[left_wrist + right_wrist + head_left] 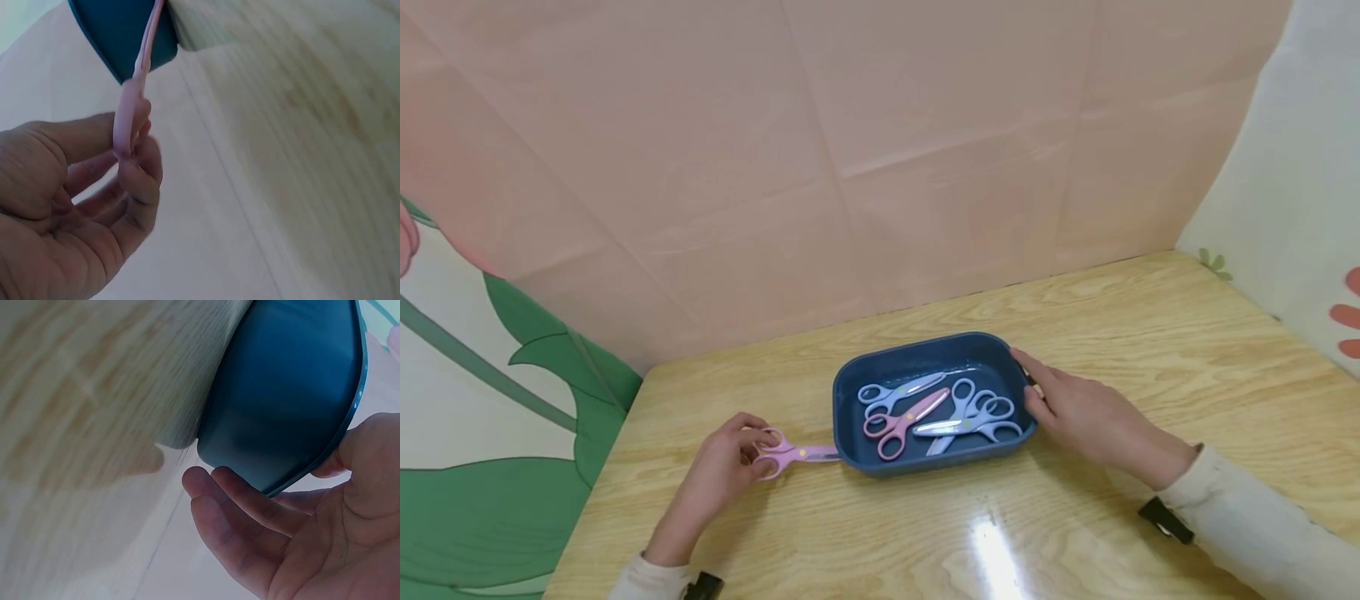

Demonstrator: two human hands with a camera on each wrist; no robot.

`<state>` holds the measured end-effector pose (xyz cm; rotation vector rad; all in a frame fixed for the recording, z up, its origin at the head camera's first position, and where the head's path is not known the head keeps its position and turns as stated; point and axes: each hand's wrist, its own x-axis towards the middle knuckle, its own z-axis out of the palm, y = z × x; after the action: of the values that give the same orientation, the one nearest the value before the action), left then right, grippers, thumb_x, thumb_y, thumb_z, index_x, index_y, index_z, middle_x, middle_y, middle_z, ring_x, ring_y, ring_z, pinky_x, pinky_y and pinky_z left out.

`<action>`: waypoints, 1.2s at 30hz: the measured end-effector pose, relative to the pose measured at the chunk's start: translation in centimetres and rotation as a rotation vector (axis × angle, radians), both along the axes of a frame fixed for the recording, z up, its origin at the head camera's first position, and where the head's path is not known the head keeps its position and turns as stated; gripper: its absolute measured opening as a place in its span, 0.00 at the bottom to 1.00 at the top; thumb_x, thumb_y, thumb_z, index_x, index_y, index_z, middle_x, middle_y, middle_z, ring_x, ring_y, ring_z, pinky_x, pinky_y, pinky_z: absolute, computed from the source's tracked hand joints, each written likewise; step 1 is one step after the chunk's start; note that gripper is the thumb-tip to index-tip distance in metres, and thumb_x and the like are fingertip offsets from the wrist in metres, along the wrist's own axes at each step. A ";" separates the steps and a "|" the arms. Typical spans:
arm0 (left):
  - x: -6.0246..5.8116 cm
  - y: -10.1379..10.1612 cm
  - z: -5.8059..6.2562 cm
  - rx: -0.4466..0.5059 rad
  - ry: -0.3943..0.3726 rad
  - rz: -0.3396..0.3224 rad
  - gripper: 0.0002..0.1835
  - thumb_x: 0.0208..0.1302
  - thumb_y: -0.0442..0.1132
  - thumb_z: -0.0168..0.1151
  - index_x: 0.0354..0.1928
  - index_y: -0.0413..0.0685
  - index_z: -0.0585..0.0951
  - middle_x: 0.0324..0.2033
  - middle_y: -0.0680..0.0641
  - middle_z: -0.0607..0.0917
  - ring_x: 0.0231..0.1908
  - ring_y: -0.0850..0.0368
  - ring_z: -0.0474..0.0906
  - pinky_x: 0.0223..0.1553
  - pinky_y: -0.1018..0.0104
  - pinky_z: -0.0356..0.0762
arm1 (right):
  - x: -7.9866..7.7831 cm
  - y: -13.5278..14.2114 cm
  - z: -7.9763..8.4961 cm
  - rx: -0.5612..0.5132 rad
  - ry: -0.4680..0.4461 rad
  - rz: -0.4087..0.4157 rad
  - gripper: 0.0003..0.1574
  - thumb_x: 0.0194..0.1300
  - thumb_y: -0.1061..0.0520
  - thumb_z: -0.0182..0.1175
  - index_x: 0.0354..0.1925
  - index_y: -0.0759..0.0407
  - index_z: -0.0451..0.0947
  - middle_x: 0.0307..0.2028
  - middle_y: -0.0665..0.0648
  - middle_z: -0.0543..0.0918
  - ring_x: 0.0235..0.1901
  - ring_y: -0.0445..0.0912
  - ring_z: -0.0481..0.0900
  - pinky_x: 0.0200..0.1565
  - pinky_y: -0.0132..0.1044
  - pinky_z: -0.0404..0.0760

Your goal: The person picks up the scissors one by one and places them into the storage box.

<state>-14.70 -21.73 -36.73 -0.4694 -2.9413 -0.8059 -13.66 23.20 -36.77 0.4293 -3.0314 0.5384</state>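
My left hand [724,467] pinches a pair of lilac-pink scissors [790,452] by the finger loops. The blades point right, and their tips meet the left side of a dark blue plastic bin [895,468] in the head view. Up close in the left wrist view, thumb and fingers hold the scissors' handle [127,115] edge-on. At the bin's right end, my right hand [1086,417] grips the rim, with the wall [275,406] between thumb and fingers in the right wrist view. Inside lie pink scissors [897,427] and several light blue scissors [970,423], overlapping.
The bin rests on a wood-grain table [940,533]. A pale pink sheet [865,167] hangs behind the table. Printed panels with leaves [542,400] and flowers [1347,315] stand at the left and right.
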 end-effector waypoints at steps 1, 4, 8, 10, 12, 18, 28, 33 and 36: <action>0.0 -0.1 0.1 0.003 -0.003 -0.004 0.12 0.48 0.27 0.76 0.37 0.45 0.89 0.46 0.47 0.84 0.28 0.67 0.78 0.29 0.76 0.78 | 0.0 0.0 0.0 0.000 0.001 0.001 0.36 0.77 0.50 0.44 0.76 0.61 0.54 0.65 0.73 0.72 0.57 0.67 0.79 0.50 0.62 0.81; 0.1 -0.2 0.3 0.001 -0.009 -0.016 0.12 0.48 0.29 0.77 0.38 0.46 0.89 0.47 0.47 0.86 0.26 0.68 0.79 0.27 0.76 0.78 | 0.0 -0.1 0.0 0.000 0.005 0.000 0.36 0.77 0.50 0.44 0.76 0.61 0.54 0.65 0.73 0.72 0.57 0.67 0.79 0.50 0.62 0.81; 0.1 -0.3 0.6 -0.028 0.003 -0.024 0.12 0.49 0.31 0.77 0.39 0.47 0.90 0.48 0.47 0.87 0.25 0.68 0.80 0.27 0.76 0.77 | 0.1 -0.1 0.0 0.005 -0.004 -0.007 0.36 0.77 0.50 0.45 0.76 0.61 0.54 0.66 0.73 0.72 0.57 0.66 0.79 0.50 0.62 0.82; 0.1 -0.3 0.6 -0.044 0.011 -0.018 0.12 0.49 0.33 0.78 0.39 0.49 0.90 0.49 0.47 0.87 0.25 0.69 0.80 0.27 0.76 0.77 | 0.1 -0.1 0.1 0.013 -0.013 -0.011 0.36 0.77 0.50 0.45 0.76 0.61 0.54 0.66 0.73 0.71 0.58 0.67 0.78 0.50 0.62 0.81; 0.2 -0.3 0.7 -0.063 0.019 -0.012 0.13 0.49 0.34 0.78 0.39 0.50 0.90 0.49 0.47 0.88 0.24 0.69 0.80 0.27 0.77 0.77 | 0.1 -0.1 0.1 0.018 -0.016 -0.014 0.36 0.77 0.50 0.45 0.76 0.61 0.54 0.66 0.73 0.72 0.58 0.67 0.78 0.50 0.62 0.82; 0.2 -0.1 0.6 -0.051 -0.016 0.045 0.13 0.48 0.35 0.79 0.38 0.52 0.90 0.50 0.48 0.88 0.22 0.71 0.79 0.24 0.77 0.76 | 0.1 -0.1 0.1 0.020 -0.015 -0.012 0.36 0.77 0.50 0.45 0.76 0.61 0.54 0.65 0.73 0.73 0.58 0.67 0.78 0.50 0.62 0.82; 0.3 -0.2 0.5 0.009 -0.057 0.079 0.11 0.48 0.33 0.78 0.35 0.52 0.90 0.49 0.46 0.89 0.21 0.69 0.78 0.21 0.75 0.76 | 0.0 -0.2 0.2 0.020 -0.011 -0.012 0.36 0.77 0.50 0.45 0.76 0.61 0.55 0.65 0.73 0.73 0.55 0.65 0.81 0.47 0.61 0.83; 0.3 0.0 0.4 0.020 -0.094 0.104 0.10 0.48 0.32 0.78 0.34 0.52 0.90 0.50 0.44 0.88 0.19 0.68 0.77 0.19 0.74 0.76 | 0.0 -0.1 0.1 0.024 -0.012 -0.015 0.36 0.77 0.50 0.45 0.76 0.61 0.55 0.65 0.73 0.73 0.55 0.66 0.80 0.46 0.61 0.83; 0.2 0.0 0.4 0.034 -0.102 0.108 0.11 0.48 0.31 0.78 0.35 0.51 0.89 0.49 0.44 0.89 0.20 0.68 0.77 0.19 0.74 0.76 | 0.0 -0.1 0.1 0.023 -0.014 -0.016 0.36 0.77 0.50 0.45 0.76 0.61 0.55 0.65 0.73 0.73 0.55 0.66 0.80 0.46 0.60 0.83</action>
<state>-14.51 -21.74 -36.38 -0.2723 -3.0088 -0.8912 -13.68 23.08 -36.69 0.4037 -3.0548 0.5084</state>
